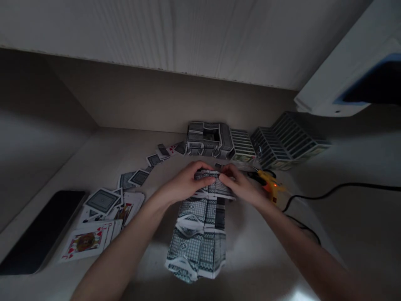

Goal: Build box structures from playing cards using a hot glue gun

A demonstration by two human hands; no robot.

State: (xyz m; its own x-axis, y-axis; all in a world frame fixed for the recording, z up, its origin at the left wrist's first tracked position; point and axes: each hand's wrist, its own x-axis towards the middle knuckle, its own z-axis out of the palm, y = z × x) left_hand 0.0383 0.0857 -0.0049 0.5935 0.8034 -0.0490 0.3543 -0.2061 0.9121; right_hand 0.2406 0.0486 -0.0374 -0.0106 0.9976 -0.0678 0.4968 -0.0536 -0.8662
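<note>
A long strip of folded playing cards [200, 234], joined back-side up, lies on the pale table [257, 251] and runs toward me. Both hands meet at its far end. My left hand [184, 184] has its fingers curled over a folded card piece [209, 177] there. My right hand [239, 184] pinches the same piece from the other side. The thumbs nearly touch over it.
Loose playing cards [103, 213] are fanned across the left, some face up. A dark phone [40, 232] lies at the far left. Built card blocks [208, 140] and ribbed card stacks [282, 144] stand at the back. A yellow glue gun [271, 184] with a black cable [326, 194] is on the right.
</note>
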